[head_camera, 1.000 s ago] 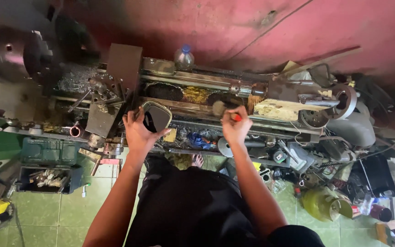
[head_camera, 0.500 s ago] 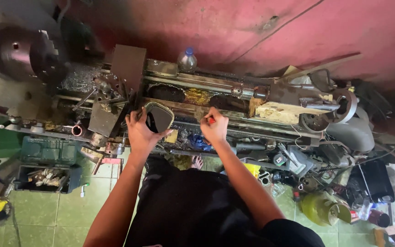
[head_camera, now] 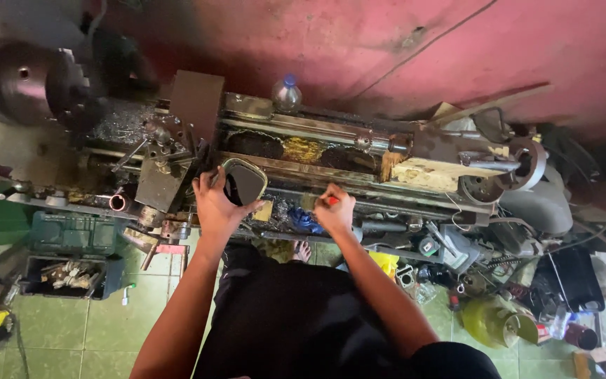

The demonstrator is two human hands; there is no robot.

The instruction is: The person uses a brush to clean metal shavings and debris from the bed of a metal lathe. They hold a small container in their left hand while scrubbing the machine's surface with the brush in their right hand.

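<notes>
While my left hand (head_camera: 217,205) kept its fingers clamped on the rounded, metal-rimmed dark mirror (head_camera: 244,181) over the greasy lathe bed (head_camera: 303,151), my right hand (head_camera: 335,212) gripped a small red-handled tool (head_camera: 332,200) nearby, seemingly fitting work needing steadiness.

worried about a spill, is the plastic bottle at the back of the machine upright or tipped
Upright: the plastic bottle stands on the lathe rear edge, blue cap on top.

Red wall (head_camera: 359,42), green tiled floor (head_camera: 78,337)
</notes>
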